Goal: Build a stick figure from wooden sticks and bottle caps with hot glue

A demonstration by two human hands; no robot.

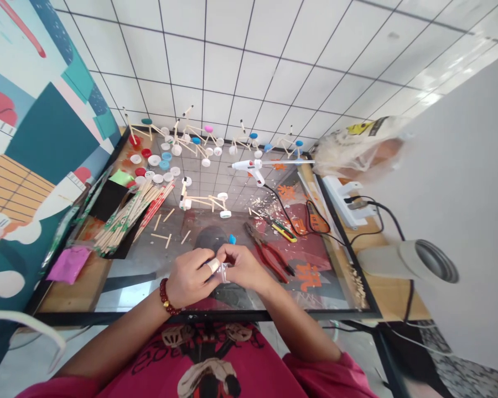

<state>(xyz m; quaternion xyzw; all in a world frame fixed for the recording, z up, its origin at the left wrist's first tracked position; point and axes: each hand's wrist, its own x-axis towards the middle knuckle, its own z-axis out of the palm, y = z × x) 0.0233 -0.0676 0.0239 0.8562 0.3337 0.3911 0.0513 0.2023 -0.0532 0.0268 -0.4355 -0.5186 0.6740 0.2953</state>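
My left hand (195, 276), with a red bead bracelet at the wrist and a pale band at its fingers, is closed on a small clear plastic packet (223, 272). From the other side my right hand (241, 266) pinches the same packet; its contents are hidden by the fingers. Just beyond the fingertips lies a small blue lump (232, 239) on the glass tabletop. Farther off stands a small stick frame (201, 199) with white bottle caps as wheels. Red-handled pliers (274, 260) lie to the right of my right hand, beside a yellow-green utility knife (284, 231).
A white glue gun (249, 167) with a black cord lies farther back. Several stick-and-cap models (193, 141) line the wall. At left are loose bottle caps (153, 160), bundled chopsticks (130, 215) and a pink packet (69, 264). A power strip (346, 202) and cup (398, 261) stand right.
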